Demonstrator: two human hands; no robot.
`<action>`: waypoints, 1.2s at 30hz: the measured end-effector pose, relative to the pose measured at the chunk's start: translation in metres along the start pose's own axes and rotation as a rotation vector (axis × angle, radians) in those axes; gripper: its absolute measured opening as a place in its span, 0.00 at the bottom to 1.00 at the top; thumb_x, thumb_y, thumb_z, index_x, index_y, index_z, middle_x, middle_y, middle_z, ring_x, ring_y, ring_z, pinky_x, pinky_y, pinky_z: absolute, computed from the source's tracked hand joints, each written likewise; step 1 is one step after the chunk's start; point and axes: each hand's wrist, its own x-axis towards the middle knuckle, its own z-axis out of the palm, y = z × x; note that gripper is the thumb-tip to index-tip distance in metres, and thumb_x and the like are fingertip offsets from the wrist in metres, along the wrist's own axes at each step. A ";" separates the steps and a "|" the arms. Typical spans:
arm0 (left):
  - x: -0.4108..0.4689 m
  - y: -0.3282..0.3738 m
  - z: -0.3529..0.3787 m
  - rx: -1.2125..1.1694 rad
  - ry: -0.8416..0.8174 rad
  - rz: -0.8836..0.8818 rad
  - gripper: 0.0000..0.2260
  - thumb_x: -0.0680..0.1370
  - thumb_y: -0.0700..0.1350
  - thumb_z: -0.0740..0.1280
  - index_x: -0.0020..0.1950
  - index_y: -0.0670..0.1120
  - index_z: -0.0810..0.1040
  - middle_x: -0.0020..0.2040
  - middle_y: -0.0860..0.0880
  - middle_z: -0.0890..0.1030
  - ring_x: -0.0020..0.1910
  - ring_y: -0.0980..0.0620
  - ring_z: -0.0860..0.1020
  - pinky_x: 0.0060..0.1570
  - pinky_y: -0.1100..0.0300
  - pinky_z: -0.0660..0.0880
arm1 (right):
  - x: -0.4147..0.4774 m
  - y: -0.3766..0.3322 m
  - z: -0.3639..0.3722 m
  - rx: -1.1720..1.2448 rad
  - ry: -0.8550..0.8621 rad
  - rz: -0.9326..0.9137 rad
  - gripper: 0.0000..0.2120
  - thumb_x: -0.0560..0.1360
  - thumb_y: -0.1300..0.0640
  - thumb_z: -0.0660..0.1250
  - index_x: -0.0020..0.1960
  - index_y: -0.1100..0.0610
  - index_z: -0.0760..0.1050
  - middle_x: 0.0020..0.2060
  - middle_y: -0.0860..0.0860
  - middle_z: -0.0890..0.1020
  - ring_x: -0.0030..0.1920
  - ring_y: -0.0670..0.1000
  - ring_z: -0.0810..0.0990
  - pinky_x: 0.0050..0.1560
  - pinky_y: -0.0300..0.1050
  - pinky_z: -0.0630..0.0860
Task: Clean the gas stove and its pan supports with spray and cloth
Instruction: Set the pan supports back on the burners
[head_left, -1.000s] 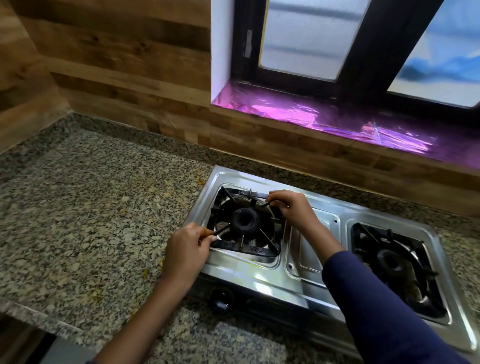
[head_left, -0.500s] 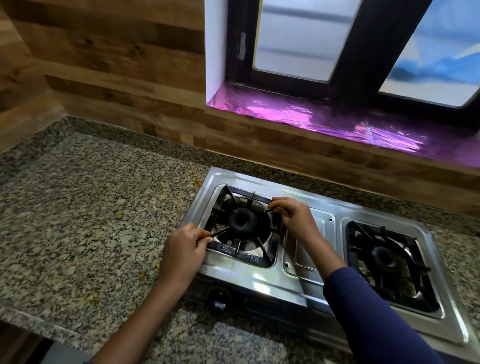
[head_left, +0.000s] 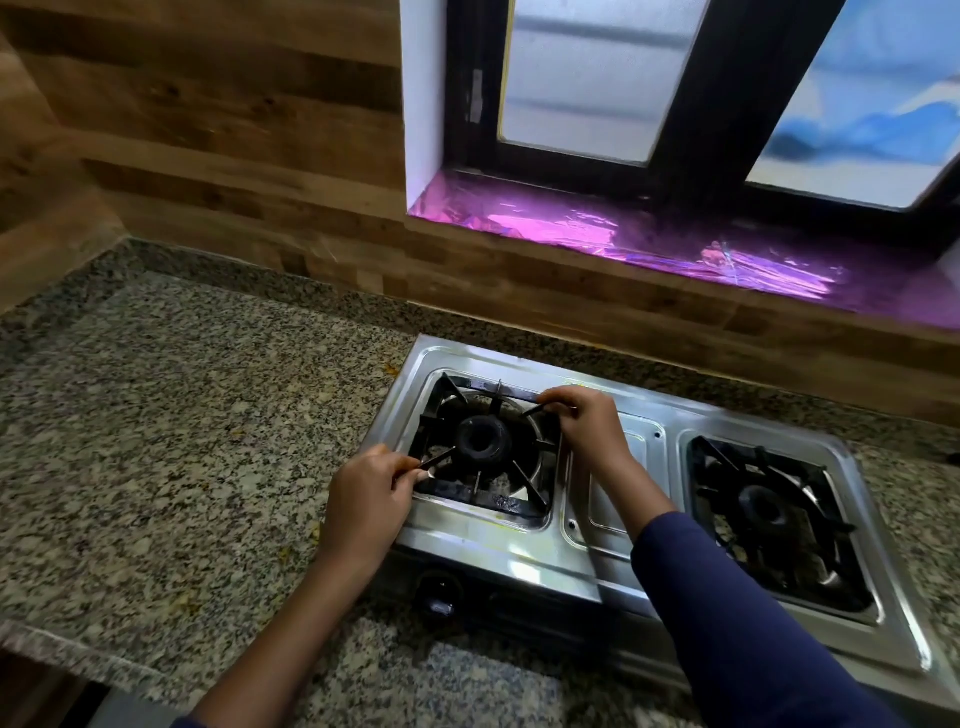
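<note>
Steel 2-burner gas stove is set on granite countertop, below purple-lit window sill. Left pan support, black w/ scuffed, grimy frame, is placed around burner. Its near-left prong is pinched by left hand, its far-right prong by right hand, fingers curled tight on both.

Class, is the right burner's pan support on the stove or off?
On: the right pan support sits over its burner on the stove.

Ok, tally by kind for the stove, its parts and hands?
Stainless steel two-burner gas stove: 1
Black metal pan supports: 2
Round black burner heads: 2
Black control knob in view: 1
Hands (left hand, right hand): 2
Total: 8
</note>
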 end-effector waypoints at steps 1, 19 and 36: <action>0.001 0.001 0.000 -0.006 0.001 0.001 0.05 0.73 0.44 0.75 0.47 0.46 0.86 0.37 0.51 0.80 0.33 0.55 0.77 0.34 0.62 0.74 | 0.002 -0.001 0.001 -0.012 -0.012 0.008 0.16 0.70 0.75 0.66 0.46 0.58 0.85 0.43 0.53 0.86 0.46 0.49 0.83 0.51 0.34 0.77; 0.013 -0.006 0.001 0.017 0.005 0.020 0.05 0.72 0.43 0.76 0.46 0.44 0.86 0.39 0.49 0.82 0.34 0.54 0.76 0.35 0.65 0.70 | -0.021 -0.013 -0.001 -0.059 -0.101 0.096 0.24 0.71 0.74 0.62 0.63 0.58 0.80 0.62 0.57 0.80 0.65 0.54 0.76 0.66 0.42 0.71; -0.032 0.053 0.035 0.139 -0.131 0.427 0.20 0.75 0.51 0.69 0.65 0.48 0.77 0.55 0.49 0.79 0.54 0.47 0.76 0.51 0.51 0.74 | -0.189 -0.031 -0.022 0.257 0.418 0.272 0.11 0.76 0.65 0.67 0.53 0.52 0.82 0.48 0.45 0.84 0.47 0.42 0.82 0.46 0.32 0.76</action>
